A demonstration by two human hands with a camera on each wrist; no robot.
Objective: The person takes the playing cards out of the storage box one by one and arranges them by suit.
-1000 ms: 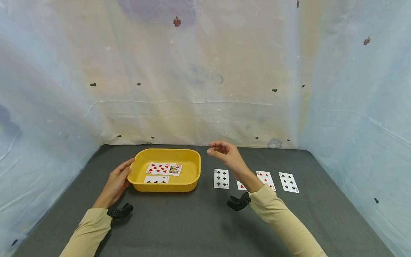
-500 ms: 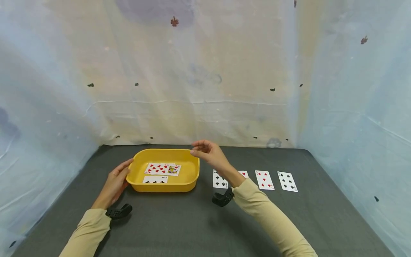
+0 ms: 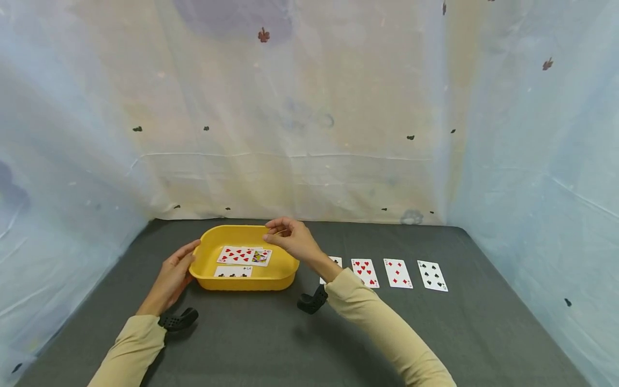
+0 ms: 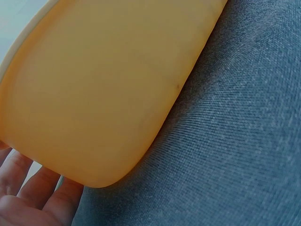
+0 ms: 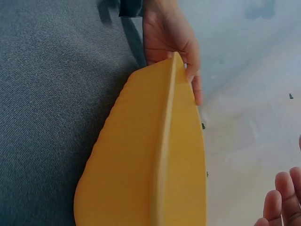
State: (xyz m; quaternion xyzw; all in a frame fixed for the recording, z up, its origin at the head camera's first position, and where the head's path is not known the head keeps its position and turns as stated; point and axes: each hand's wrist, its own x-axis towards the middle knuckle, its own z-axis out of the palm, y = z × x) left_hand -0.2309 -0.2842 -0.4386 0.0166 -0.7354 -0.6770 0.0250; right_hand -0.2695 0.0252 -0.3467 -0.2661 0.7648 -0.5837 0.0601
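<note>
Open bench [image 3: 271, 333] seen in front of the yellow tray [image 3: 242, 281], tray's left wall blocked by left hand [image 3: 170, 278], right hand [image 3: 292, 242] above its right rim, card row [image 3: 382, 272] occupying bench at right

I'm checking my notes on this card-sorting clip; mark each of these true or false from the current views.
1. The left hand rests against the outer left wall of the yellow plastic tub. True.
2. The right hand lies flat on the dark grey cloth table. False: it is raised over the tub's right side, fingers curled.
3. Playing cards in the tub lie face up. True.
4. Face-up playing cards in a row lie left of the tub. False: they lie to its right.
5. The tub is tipped upside down. False: it sits upright.
</note>
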